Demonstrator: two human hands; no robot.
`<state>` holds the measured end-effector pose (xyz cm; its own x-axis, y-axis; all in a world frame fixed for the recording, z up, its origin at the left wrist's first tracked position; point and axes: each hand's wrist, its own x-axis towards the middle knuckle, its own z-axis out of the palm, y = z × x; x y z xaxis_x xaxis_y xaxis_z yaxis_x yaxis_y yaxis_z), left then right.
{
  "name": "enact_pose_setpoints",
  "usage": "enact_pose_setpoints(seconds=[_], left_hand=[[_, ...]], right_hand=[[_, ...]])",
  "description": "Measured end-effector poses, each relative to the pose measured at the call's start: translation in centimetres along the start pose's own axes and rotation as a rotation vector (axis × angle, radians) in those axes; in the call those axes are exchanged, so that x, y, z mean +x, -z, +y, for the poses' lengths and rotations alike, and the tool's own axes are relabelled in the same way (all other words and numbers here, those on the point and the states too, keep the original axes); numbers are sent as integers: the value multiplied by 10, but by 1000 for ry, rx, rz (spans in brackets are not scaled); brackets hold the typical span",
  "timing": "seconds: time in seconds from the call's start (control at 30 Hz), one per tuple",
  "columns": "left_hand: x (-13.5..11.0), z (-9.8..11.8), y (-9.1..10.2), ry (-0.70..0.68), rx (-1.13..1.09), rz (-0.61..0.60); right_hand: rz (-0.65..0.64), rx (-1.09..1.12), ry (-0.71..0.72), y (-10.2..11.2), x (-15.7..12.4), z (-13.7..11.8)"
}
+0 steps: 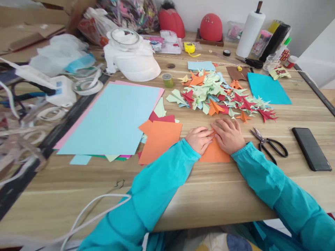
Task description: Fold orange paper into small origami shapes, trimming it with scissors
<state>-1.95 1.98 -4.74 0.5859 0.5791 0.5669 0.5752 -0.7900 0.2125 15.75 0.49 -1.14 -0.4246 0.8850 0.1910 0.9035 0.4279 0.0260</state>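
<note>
A pale wooden table [235,195] fills the view, backed by a white wall and crowded along its far edge and left side with bags, tape rolls and boxes. Two red domed objects [210,27] stand at the back, one white paper-towel roll [250,33] beside them, and one small green spool [168,80] sits near the middle. One large light blue paper sheet [115,118] lies on a pink one, one loose orange sheet [159,139] overlaps its near corner, and one teal sheet [268,89] lies far right. A heap of small folded paper shapes [220,96] – green, red, orange, too many to count – spreads just beyond the hands. One pair of black-handled scissors [269,144] and one black phone [311,149] lie to the right, well apart from each other. Both arms, in teal sleeves, reach in from the near edge and meet over a small orange paper piece [214,155] lying flat at the table's middle. The left hand [200,138] rests palm down with fingers loosely bent, the right hand [229,135] flatter – both press on the paper, fingertips nearly touching, neither gripping anything
</note>
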Motion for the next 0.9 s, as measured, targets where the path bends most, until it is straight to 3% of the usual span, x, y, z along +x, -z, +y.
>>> enact_pose_setpoints(seconds=[0.5, 0.9], left_hand=[[0, -1, 1, 19, -20, -52], [0, 0, 0, 12, -15, -5]], right_hand=[[2, 32, -25, -2, 0, 1], [10, 35, -32, -4, 1, 2]])
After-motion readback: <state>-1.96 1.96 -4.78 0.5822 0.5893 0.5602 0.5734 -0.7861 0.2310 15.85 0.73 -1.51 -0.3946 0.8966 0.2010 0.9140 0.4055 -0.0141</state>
